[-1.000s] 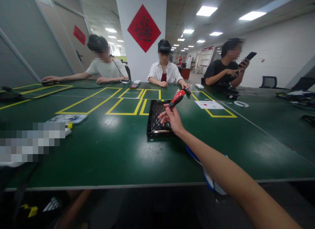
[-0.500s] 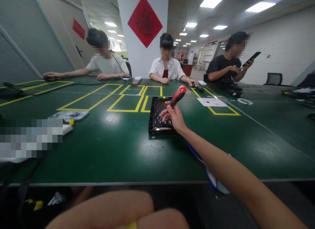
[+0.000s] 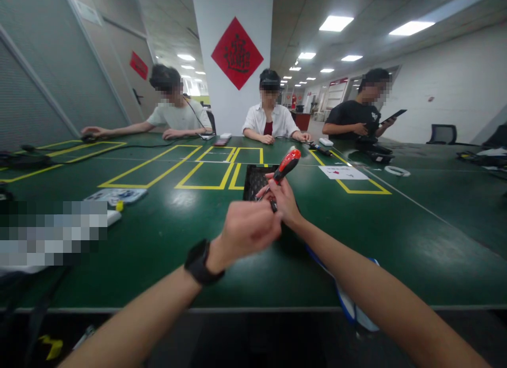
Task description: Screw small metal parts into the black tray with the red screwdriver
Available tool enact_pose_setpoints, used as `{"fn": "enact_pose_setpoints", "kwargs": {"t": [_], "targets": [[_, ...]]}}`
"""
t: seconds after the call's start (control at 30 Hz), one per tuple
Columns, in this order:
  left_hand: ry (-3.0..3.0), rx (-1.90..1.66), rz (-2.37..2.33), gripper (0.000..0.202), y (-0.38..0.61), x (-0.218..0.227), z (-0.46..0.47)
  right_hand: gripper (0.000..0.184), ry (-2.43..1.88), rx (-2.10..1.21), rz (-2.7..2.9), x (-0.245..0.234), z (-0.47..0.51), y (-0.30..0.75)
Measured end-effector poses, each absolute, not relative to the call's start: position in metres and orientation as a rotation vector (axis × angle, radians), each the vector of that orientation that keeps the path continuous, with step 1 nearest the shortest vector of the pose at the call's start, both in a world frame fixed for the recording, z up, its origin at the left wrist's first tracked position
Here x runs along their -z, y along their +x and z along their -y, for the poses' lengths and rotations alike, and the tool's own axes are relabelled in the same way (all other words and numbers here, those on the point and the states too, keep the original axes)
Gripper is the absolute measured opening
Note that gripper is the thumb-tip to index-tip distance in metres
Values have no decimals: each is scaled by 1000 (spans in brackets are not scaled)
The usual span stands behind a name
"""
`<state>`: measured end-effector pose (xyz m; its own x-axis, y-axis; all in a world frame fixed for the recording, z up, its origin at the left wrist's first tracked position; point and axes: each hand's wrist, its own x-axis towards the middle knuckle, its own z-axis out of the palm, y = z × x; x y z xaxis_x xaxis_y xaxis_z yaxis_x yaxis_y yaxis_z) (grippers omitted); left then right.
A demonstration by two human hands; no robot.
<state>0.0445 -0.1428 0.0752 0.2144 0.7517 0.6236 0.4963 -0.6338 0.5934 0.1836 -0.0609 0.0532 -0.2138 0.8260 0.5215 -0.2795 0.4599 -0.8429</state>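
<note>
My right hand [image 3: 285, 201] is closed round a screwdriver [image 3: 288, 164] with a red and black handle, tilted with the handle up and to the right. Its thin shaft points down left over a shallow black tray [image 3: 246, 184] on the green table. My left hand [image 3: 251, 226], a dark watch [image 3: 202, 262] on its wrist, is curled and slightly blurred in front of the tray's near end, close to my right fingers. A small dark piece [image 3: 273, 205] shows between the two hands; its kind is unclear. The left hand hides the tray's near part.
Yellow tape rectangles [image 3: 166, 167] mark the green table [image 3: 166, 241]. A printed white sheet [image 3: 343, 172] and a white ring [image 3: 397, 171] lie to the right. A patterned phone-like slab [image 3: 119, 195] lies left. A blue-edged white item [image 3: 356, 299] is under my right forearm. Three people sit opposite.
My left hand has come up from below the table's edge to beside my right hand. The screwdriver stays in my right hand over the tray. The view has tilted slightly up.
</note>
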Motion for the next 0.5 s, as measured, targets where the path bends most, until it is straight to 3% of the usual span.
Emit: {"fn": "enact_pose_setpoints", "kwargs": {"t": [0.13, 0.33, 0.5], "targets": [[2115, -1585, -1222, 35, 26, -73, 75, 32, -525, -1089, 1435, -56, 62, 182], [2003, -1165, -949, 34, 13, -41, 49, 33, -538, -1087, 1424, -55, 59, 180], [2045, -1192, -965, 33, 21, -40, 60, 34, -536, -1086, 1439, -51, 56, 178]]}}
